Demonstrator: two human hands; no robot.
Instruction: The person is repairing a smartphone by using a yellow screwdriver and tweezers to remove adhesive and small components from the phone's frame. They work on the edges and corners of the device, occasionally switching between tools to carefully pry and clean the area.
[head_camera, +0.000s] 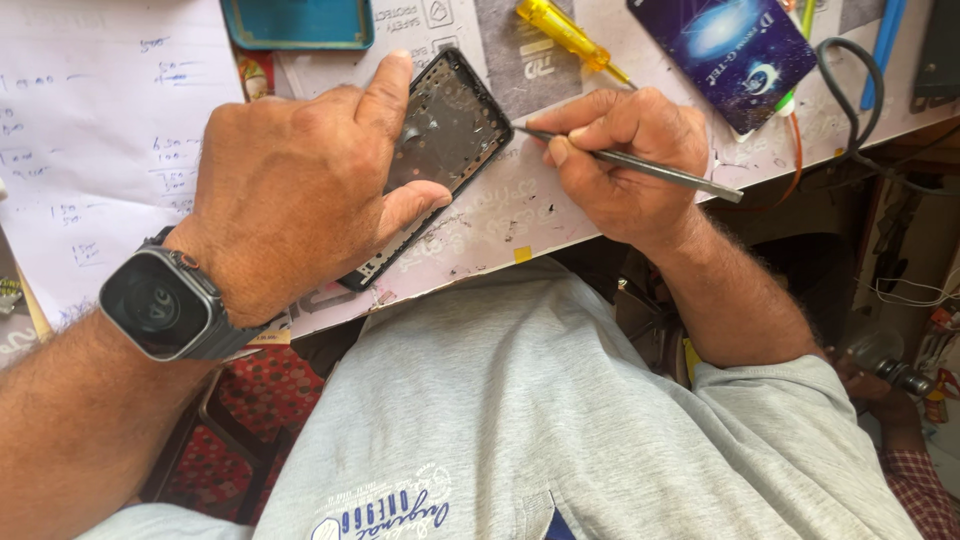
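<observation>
Phone frame (447, 130), black, flat on worktable (560, 215), mostly under left hand (300, 190): forefinger and thumb press it down. Right hand (625, 160) just beside frame, pinching thin metal tool (640, 165), tip touching frame's right edge.

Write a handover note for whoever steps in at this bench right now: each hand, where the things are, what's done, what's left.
Left hand: presses the opened black phone frame flat on the table, forefinger along its upper edge.
Right hand: grips a thin metal pry tool, tip at the frame's right edge.
Nearby: yellow screwdriver above the frame, blue box at upper right.
Done: frame lies open, inside facing up.
Left: work at the right edge is in hand; how far along, cannot tell.
</observation>
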